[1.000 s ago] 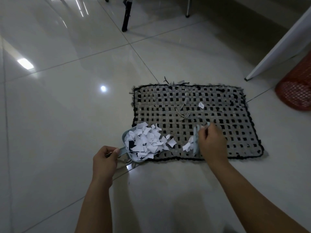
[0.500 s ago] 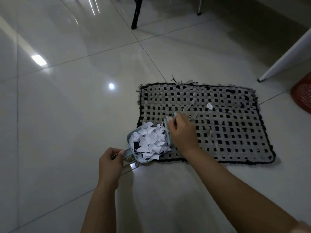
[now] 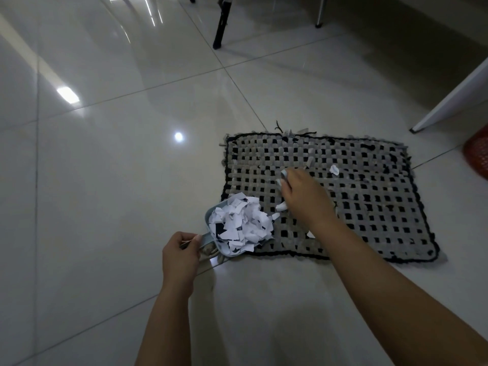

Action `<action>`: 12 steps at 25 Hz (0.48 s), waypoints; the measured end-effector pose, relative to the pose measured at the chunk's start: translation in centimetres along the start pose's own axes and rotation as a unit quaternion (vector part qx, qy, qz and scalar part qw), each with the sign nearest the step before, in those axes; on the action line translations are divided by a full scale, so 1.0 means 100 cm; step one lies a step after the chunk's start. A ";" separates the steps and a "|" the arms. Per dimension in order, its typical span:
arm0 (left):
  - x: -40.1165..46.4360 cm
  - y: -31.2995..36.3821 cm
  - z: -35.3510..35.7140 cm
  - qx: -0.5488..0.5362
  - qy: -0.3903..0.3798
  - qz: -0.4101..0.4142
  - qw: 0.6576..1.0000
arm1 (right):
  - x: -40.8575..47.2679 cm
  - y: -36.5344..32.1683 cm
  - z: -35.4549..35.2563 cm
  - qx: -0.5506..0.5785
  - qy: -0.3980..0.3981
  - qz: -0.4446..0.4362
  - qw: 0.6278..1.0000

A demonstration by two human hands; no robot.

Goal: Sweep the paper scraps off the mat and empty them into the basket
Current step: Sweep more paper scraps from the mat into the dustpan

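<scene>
Left hand (image 3: 181,253) is gripping the dustpan (image 3: 211,235) handle at the mat's (image 3: 369,207) near-left corner, pan heaped w/ paper scraps (image 3: 241,225). Right hand (image 3: 303,199) is clenched round a small brush (image 3: 283,177) mid-mat. One scrap (image 3: 334,169) is sitting toward the far edge, orange basket (image 3: 476,157) off past the mat's right edge.

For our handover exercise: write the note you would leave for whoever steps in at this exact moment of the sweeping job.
Left hand: gripping the handle of the dustpan, whose lip rests on the mat's near-left edge.
Right hand: closed on the small brush, over the middle of the mat.
Done: most paper scraps are heaped in the dustpan.
Left: a few loose scraps remain on the mat, one further back, others beside the right hand and wrist. Sweep them in, then empty the pan into the red basket at the right edge of view.
</scene>
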State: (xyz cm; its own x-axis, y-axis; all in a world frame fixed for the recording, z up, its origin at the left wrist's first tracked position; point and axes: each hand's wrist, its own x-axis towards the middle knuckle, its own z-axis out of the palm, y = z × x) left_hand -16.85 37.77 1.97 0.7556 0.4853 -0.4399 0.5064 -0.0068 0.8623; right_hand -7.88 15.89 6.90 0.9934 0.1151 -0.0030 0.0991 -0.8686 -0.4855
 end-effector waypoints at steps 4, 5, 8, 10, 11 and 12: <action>0.000 -0.001 0.000 0.002 -0.001 -0.003 1.000 | -0.013 -0.026 0.018 0.075 -0.034 -0.057 0.995; 0.001 -0.001 0.000 0.000 0.000 -0.004 1.000 | -0.017 -0.030 0.020 0.100 -0.045 -0.067 0.992; 0.003 -0.003 -0.001 -0.004 -0.005 -0.011 1.000 | -0.021 -0.030 0.010 0.142 -0.039 -0.072 0.986; 0.003 -0.004 -0.002 -0.004 -0.009 -0.011 1.000 | -0.018 -0.023 -0.003 0.149 -0.005 -0.053 0.987; 0.003 -0.004 -0.002 -0.003 -0.010 -0.011 1.000 | -0.016 -0.017 -0.009 0.146 0.014 -0.040 0.988; 0.003 -0.004 -0.003 -0.004 -0.010 -0.010 1.000 | -0.014 -0.012 -0.012 0.139 0.029 -0.027 0.990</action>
State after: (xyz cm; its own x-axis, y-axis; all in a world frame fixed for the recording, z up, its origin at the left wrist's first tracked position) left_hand -16.92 38.15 1.54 0.7540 0.4672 -0.4617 0.5179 0.0095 0.8554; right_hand -9.30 16.17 8.50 0.9896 0.1222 0.0760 0.1400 -0.6954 -0.7049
